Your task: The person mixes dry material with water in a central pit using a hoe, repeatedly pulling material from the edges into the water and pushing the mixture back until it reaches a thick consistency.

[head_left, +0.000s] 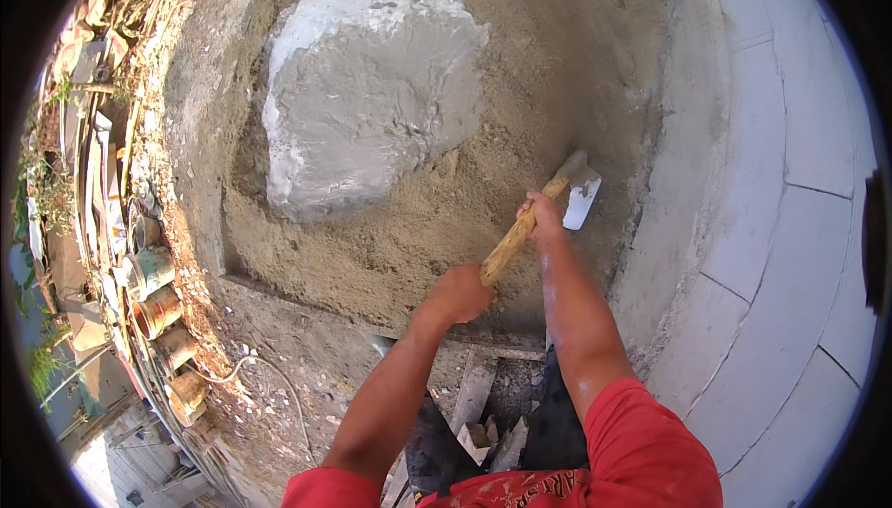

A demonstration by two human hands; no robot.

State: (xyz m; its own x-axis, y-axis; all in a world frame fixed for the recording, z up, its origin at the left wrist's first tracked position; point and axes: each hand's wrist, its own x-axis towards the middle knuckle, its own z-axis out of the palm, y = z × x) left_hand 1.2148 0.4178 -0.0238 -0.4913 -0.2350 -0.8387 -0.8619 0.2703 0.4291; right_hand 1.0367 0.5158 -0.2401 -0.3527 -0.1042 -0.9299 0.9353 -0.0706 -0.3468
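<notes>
No packages, labels, signs or screens visible on the ground, the sand heap or the paving. Only printed matter: pale lettering on the red shirt (520,489) at the bottom edge, partly cut off by the frame. Far left, a row of round tins and pots (153,294) along the rim, grey-green and rusty orange; too small and distorted to tell whether any carries a label.
</notes>
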